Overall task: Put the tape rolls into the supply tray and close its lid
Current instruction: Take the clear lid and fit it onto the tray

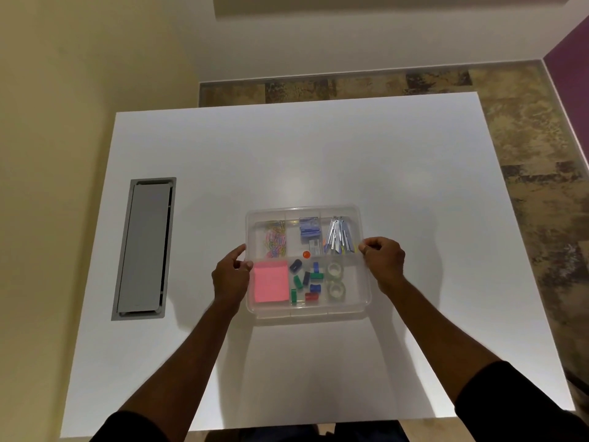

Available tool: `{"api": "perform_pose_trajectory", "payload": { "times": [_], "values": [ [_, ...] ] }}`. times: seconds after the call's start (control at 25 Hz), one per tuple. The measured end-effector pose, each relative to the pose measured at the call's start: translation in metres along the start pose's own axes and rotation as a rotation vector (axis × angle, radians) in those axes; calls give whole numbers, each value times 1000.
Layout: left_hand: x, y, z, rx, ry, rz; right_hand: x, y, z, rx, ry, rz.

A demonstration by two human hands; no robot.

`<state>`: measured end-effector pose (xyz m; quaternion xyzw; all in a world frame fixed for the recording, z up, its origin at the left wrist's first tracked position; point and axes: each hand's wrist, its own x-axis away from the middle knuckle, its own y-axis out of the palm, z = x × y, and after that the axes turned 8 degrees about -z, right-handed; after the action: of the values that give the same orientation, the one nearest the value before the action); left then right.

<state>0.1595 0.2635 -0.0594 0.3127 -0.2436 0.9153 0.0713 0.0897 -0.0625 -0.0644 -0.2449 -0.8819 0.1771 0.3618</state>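
A clear plastic supply tray (363, 301) sits in the middle of the white table. Its clear lid (306, 210) lies over it, and the contents show through. Two clear tape rolls (335, 270) (336, 289) lie in the near right compartment. My left hand (230, 275) pinches the lid's left edge. My right hand (382, 256) pinches its right edge. Whether the lid is pressed fully down I cannot tell.
Inside the tray are pink sticky notes (271, 282), coloured clips (306, 282), paper clips (276, 239), a blue box (308, 229), metal fasteners (339, 234) and an orange pin (306, 254). A grey cable hatch (145, 248) is set into the table at left.
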Motion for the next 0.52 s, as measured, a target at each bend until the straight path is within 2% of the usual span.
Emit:
{"api": "perform_pose_trajectory", "payload": {
  "times": [0.2, 0.52],
  "values": [
    [6, 1, -2, -2, -42, 12, 1, -4, 6, -72, 75, -77],
    [57, -7, -54, 115, -176, -164, 44, -30, 61, -123, 186, -278]
  ]
}}
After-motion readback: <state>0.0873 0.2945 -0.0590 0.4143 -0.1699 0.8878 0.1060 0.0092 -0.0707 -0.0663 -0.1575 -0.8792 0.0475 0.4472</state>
